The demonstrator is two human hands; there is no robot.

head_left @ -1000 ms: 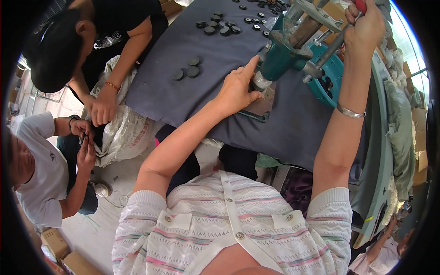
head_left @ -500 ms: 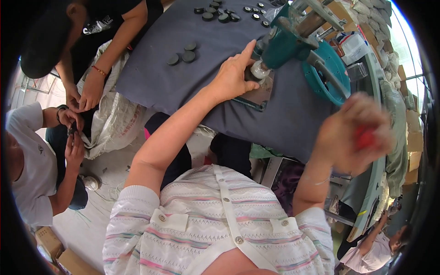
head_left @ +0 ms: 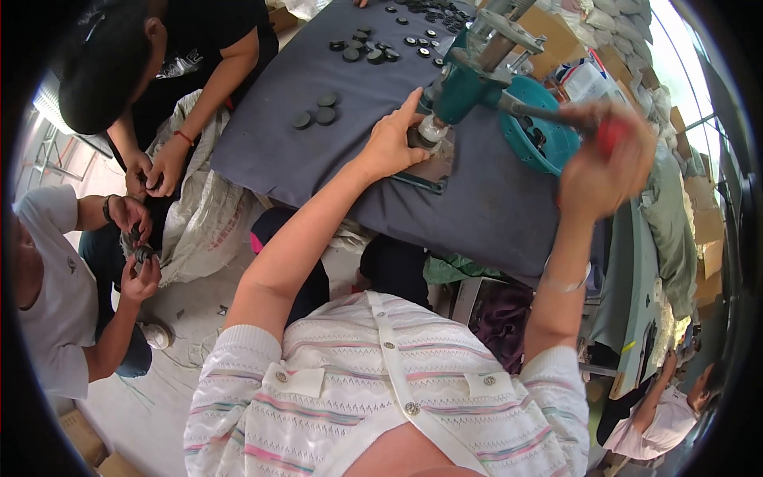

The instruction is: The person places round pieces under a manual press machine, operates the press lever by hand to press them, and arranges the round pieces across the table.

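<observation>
A green hand press (head_left: 465,91) stands on the cloth-covered table (head_left: 270,143), its ram down over a metal base plate (head_left: 437,168). My left hand (head_left: 391,143) curls round a dark round piece (head_left: 415,137) beneath the ram, thumb on the near side and a finger stretched up along the press. That piece is mostly hidden by the hand and ram. Off to the right, my right hand (head_left: 608,163), smeared by motion, is closed on the red knob (head_left: 610,137) of the press lever (head_left: 540,111).
Beside the press sits a teal plastic basket (head_left: 548,155) with dark pieces inside. Black discs (head_left: 325,116) lie in groups on the cloth. Two people work at the left next to a white woven sack (head_left: 203,211); another person (head_left: 664,413) is at the lower right.
My right hand has moved up and away from me with the lever, which now stands nearer level. My left hand stays at the ram. The view has shifted slightly.
</observation>
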